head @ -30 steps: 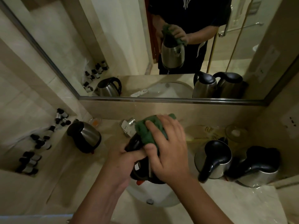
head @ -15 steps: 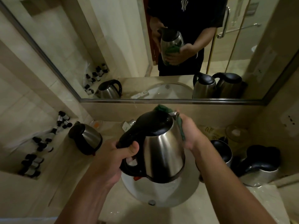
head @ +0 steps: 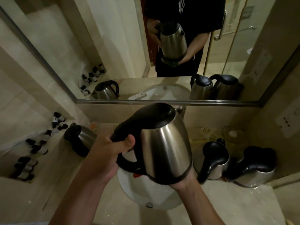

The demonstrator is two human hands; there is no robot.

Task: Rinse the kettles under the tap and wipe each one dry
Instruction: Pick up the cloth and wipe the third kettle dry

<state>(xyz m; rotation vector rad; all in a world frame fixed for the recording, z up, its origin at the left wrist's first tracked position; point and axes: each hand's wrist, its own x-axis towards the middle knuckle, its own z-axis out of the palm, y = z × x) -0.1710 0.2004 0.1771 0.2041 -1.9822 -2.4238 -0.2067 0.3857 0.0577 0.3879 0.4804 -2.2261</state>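
I hold a steel kettle (head: 165,146) with a black lid and handle above the white sink (head: 142,190), tilted slightly. My left hand (head: 105,153) is closed around its black handle. My right hand (head: 185,181) cups the kettle's base from underneath. The green cloth is hidden behind the kettle here, but its reflection in the mirror (head: 172,61) shows it pressed under the base by that hand. One more steel kettle (head: 81,138) stands on the counter at the left, and two kettles (head: 214,159) (head: 256,168) stand at the right.
A wide mirror (head: 113,46) runs along the back wall. Several small black-capped bottles (head: 40,143) lie on the left ledge. A glass dish (head: 233,133) sits behind the right kettles. The tap (head: 181,109) peeks out behind the held kettle's spout.
My right hand with the cloth went from the kettle's top, around its far side, to under the base. The kettle rose and turned its steel side toward me.
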